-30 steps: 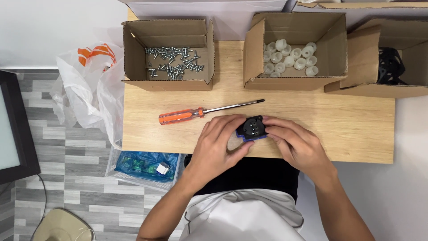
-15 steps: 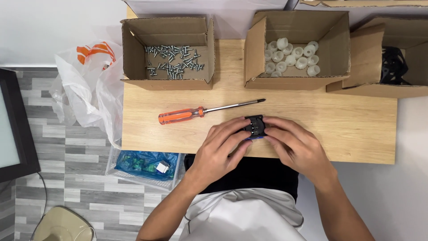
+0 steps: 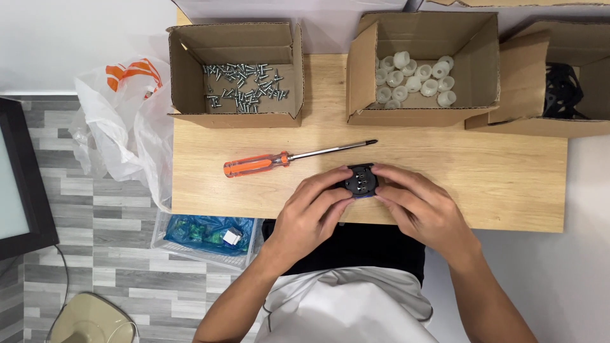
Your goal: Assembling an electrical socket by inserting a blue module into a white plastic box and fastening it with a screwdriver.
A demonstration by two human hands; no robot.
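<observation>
Pinching a small black round part (image 3: 361, 180) between fingers of left hand (image 3: 311, 213) and right hand (image 3: 416, 206), just below the orange-handled screwdriver (image 3: 279, 160) on the worktop (image 3: 483, 178).

Small black round part (image 3: 360, 180), held over table edge

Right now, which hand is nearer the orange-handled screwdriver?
Left. The left hand sits just below the screwdriver, its fingers on the small black part. The right hand grips that part from the far side, further from the handle.
</observation>
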